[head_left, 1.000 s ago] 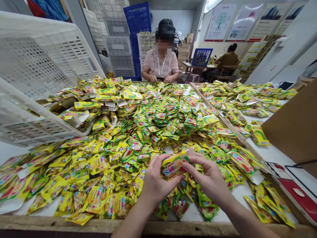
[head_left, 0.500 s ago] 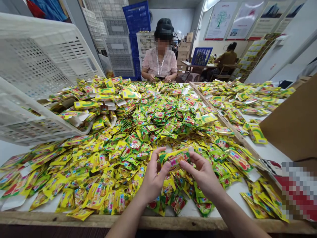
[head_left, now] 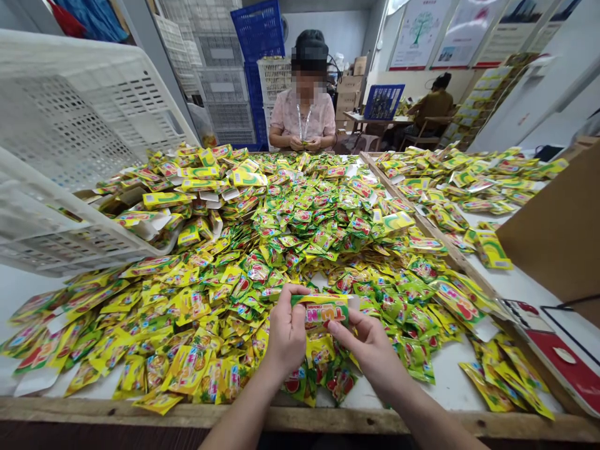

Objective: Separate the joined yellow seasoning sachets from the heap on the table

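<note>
A small yellow and green candy box with colourful lettering is held level above the near part of the table. My left hand wraps its fingers and thumb around the left end. At the other end, my right hand pinches the box between thumb and fingers, beside a white flap that sticks out. Whether anything is inside the box is hidden. Below and beyond my hands spreads a heap of yellow and green candy sachets. Several small boxes lie at the heap's far left, some with white flaps out.
A white plastic crate lies tipped on the left. A wooden strip divides the table, with more boxes beyond it. A cardboard panel and a red-and-white object are at the right. Another person sits opposite.
The box has shifted slightly left and turned more level, its lettering facing me. My left hand has closed more fully around its end. The person opposite has brought their hands together.
</note>
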Demonstrator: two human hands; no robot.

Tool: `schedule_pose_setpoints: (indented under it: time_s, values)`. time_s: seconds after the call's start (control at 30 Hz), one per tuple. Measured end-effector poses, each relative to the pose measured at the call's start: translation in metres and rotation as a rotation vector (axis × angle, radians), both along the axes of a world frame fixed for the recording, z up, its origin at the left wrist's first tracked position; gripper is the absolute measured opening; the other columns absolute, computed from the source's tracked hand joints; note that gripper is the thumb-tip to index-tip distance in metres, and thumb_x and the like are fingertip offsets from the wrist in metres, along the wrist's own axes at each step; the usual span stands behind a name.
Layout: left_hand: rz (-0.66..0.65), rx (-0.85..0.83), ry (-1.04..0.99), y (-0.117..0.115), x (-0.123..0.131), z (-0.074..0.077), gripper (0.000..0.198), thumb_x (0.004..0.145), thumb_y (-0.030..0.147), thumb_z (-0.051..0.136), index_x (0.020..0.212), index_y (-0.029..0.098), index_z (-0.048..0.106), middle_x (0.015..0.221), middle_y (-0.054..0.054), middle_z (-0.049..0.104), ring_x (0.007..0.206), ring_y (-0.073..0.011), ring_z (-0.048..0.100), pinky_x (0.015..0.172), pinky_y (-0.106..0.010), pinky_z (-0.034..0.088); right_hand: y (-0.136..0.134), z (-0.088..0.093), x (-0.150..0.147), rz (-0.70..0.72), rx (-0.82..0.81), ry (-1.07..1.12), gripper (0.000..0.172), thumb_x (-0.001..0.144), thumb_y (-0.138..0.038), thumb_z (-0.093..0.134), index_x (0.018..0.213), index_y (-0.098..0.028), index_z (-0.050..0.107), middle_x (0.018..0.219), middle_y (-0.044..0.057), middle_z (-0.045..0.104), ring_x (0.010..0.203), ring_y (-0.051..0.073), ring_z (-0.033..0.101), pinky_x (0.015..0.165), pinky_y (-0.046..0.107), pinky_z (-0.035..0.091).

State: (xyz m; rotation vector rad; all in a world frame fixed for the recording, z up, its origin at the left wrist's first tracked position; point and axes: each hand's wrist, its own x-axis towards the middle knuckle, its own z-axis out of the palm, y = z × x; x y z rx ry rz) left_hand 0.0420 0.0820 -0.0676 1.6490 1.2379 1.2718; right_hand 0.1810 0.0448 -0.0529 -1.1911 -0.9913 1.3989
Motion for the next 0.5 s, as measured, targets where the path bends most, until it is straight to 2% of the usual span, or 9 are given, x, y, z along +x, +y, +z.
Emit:
schedule_pose_setpoints:
  time_s: [0.07, 0.13, 0.23, 0.3, 0.4, 0.5]
  values:
    - [-0.076, -0.036, -0.028, 0.001, -0.001, 0.001, 0.019, 0.088, 0.032, 0.038, 0.098, 0.021, 0.049, 0.082, -0.001, 0.061, 0.072, -0.0161, 0.06, 0.065, -0.028, 0.048, 0.001, 0.0, -0.001, -0.041, 0.018, 0.009, 0.04, 0.069, -0.05, 0.073, 0.094, -0.018, 0.07, 0.097, 0.009, 0.074, 0.09, 0.026, 0.067, 0.083, 0.039, 0.053]
    - [-0.14, -0.046, -0.03, 0.001, -0.001, 0.002, 0.027, 0.084, 0.039, 0.049, 0.104, 0.021, 0.047, 0.088, -0.002, 0.062, 0.078, -0.0175, 0.061, 0.07, -0.03, 0.049, 0.001, 0.0, -0.001, -0.044, 0.043, 0.009, 0.04, 0.071, -0.049, 0.072, 0.097, -0.019, 0.069, 0.099, 0.009, 0.073, 0.091, 0.025, 0.067, 0.083, 0.039, 0.053]
    - [-0.128, -0.045, 0.037, -0.002, 0.002, 0.001, 0.033, 0.079, 0.039, 0.06, 0.103, 0.021, 0.046, 0.089, -0.002, 0.062, 0.077, -0.0175, 0.062, 0.071, -0.03, 0.049, -0.001, -0.003, 0.002, 0.028, 0.042, 0.021, 0.038, 0.073, -0.051, 0.07, 0.096, -0.02, 0.068, 0.098, 0.008, 0.074, 0.09, 0.023, 0.068, 0.083, 0.037, 0.054]
    - [-0.131, -0.05, 0.081, -0.004, 0.004, 0.001, 0.027, 0.083, 0.036, 0.057, 0.102, 0.021, 0.047, 0.09, -0.003, 0.062, 0.08, -0.0174, 0.062, 0.072, -0.03, 0.049, -0.001, -0.007, 0.01, 0.031, 0.03, 0.017, 0.038, 0.071, -0.05, 0.072, 0.094, -0.02, 0.067, 0.093, 0.007, 0.074, 0.084, 0.022, 0.069, 0.08, 0.036, 0.055]
    - [-0.222, -0.079, 0.067, -0.005, 0.006, -0.001, 0.034, 0.087, 0.038, 0.051, 0.115, 0.021, 0.043, 0.094, -0.004, 0.061, 0.074, -0.0151, 0.061, 0.068, -0.029, 0.05, 0.017, -0.003, 0.043, -0.058, 0.028, -0.077, 0.047, 0.059, -0.045, 0.081, 0.096, -0.02, 0.065, 0.08, 0.005, 0.074, 0.073, 0.02, 0.07, 0.072, 0.035, 0.056]
    - [-0.181, -0.068, 0.02, -0.001, 0.004, -0.003, 0.046, 0.087, 0.038, 0.052, 0.126, 0.021, 0.033, 0.096, -0.004, 0.059, 0.063, -0.0111, 0.057, 0.062, -0.027, 0.05, 0.063, 0.025, 0.105, -0.242, 0.105, -0.316, 0.061, 0.053, -0.045, 0.083, 0.103, -0.018, 0.063, 0.082, 0.007, 0.073, 0.075, 0.023, 0.069, 0.07, 0.036, 0.055]
